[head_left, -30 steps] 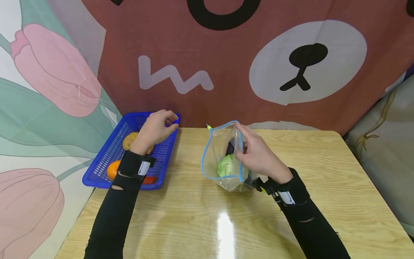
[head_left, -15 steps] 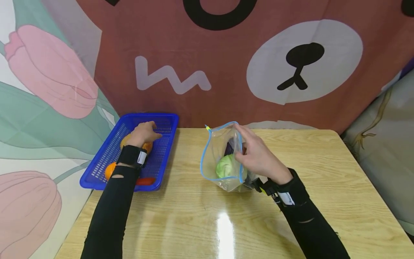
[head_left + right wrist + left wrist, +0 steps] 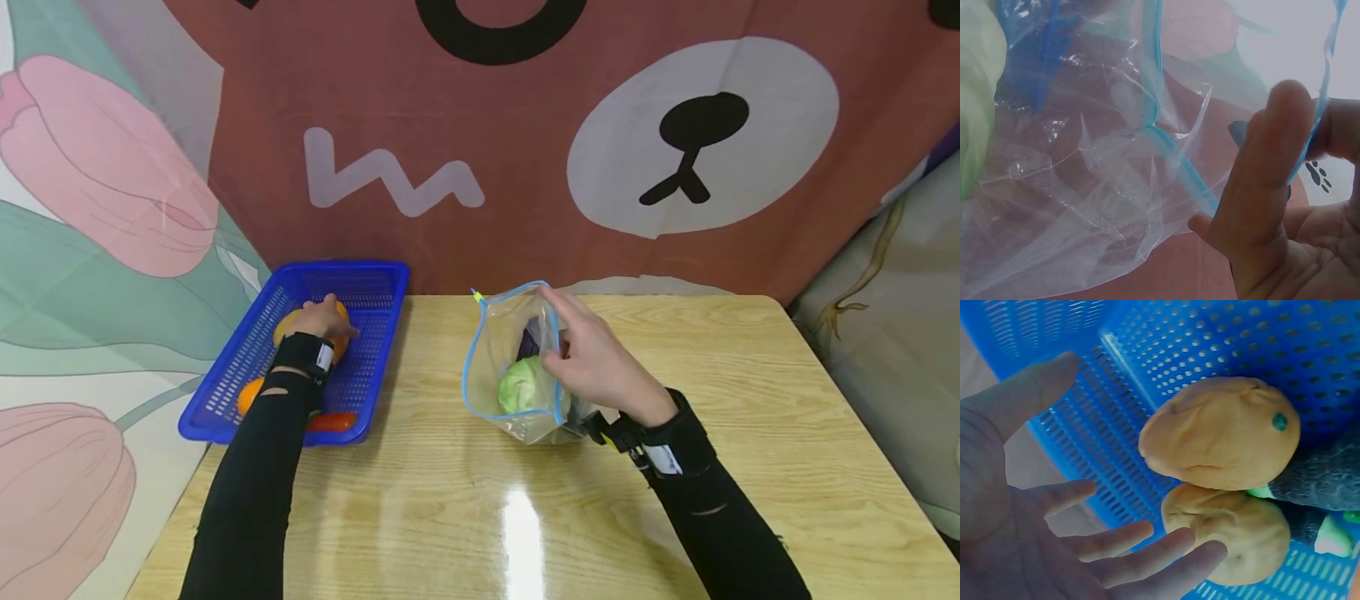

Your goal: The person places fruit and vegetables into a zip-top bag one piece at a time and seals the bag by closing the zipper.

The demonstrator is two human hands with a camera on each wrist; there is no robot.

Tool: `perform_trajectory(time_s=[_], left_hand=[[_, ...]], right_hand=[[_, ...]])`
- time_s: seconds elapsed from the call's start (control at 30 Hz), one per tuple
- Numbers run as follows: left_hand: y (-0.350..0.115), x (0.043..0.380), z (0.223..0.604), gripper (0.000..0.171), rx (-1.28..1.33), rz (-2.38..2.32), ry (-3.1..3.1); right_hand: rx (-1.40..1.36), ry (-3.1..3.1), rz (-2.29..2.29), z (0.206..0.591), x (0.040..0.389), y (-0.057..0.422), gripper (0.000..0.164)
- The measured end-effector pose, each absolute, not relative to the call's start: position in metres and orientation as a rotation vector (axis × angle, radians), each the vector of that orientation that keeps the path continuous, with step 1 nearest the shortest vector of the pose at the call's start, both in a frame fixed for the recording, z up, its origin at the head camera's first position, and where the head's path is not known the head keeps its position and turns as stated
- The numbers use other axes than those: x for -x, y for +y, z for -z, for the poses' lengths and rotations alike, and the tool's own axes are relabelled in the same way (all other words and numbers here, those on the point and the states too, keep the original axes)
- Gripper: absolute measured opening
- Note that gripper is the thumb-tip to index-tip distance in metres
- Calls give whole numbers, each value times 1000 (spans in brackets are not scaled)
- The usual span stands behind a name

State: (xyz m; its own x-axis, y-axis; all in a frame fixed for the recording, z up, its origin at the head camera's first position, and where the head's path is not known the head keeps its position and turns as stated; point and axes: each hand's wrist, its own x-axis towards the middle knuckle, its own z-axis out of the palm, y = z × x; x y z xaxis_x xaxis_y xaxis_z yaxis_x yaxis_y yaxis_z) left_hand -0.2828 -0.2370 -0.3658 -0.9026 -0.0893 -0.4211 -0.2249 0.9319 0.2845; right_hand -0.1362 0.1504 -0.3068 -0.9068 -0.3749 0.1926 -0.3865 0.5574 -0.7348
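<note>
My left hand (image 3: 317, 321) is down in the blue plastic basket (image 3: 341, 267), over two lumpy, tan-yellow, potato-like pieces. In the left wrist view its fingers are spread; the fingertips overlap the paler potato-like piece (image 3: 1235, 550), though contact cannot be told. The other potato-like piece (image 3: 1222, 434) bears a green spot. Dark green, cucumber-like pieces (image 3: 1325, 472) lie beside them. My right hand (image 3: 596, 358) pinches the blue-edged rim of a clear zip bag (image 3: 467, 367), which stands with its mouth apart. Inside are a pale green cabbage (image 3: 519, 385) and a dark purple, eggplant-like piece (image 3: 529, 340).
An orange, round fruit (image 3: 247, 395) and a red-orange, long piece (image 3: 332, 422) lie in the near part of the basket. Both basket and bag rest on a wooden table (image 3: 420, 500). A printed cloth (image 3: 525, 242) hangs behind the table.
My left hand has moved from above the basket's back right down and leftward onto the potato-like pieces. The right hand keeps its pinch on the bag, which has hardly moved.
</note>
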Motion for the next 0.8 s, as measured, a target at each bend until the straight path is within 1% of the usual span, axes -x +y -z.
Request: perform_trajectory(time_s=[0.07, 0.17, 0.33, 0.47, 0.5, 0.57, 0.67, 0.8], left_hand=[[-237, 283, 367, 93, 251, -444, 2677], [-238, 281, 368, 90, 247, -421, 2682], [-238, 277, 371, 74, 228, -419, 2702], [-235, 277, 375, 68, 243, -375, 2700], [-235, 278, 376, 65, 240, -361, 2707], [-233, 279, 379, 65, 224, -329, 2722], [-231, 280, 383, 59, 208, -301, 2761], [-227, 278, 384, 60, 240, -314, 2780]], right_hand=[[-677, -2761, -1316, 307, 136, 150, 78], [-678, -2763, -1319, 308, 137, 148, 79], [-688, -2757, -1312, 308, 137, 147, 79], [-694, -2755, -1290, 309, 138, 148, 78], [-693, -2755, -1284, 309, 138, 148, 77], [-686, -2759, -1277, 309, 138, 148, 77], [-684, -2761, -1271, 309, 138, 149, 77], [-693, -2756, -1266, 310, 139, 149, 77]])
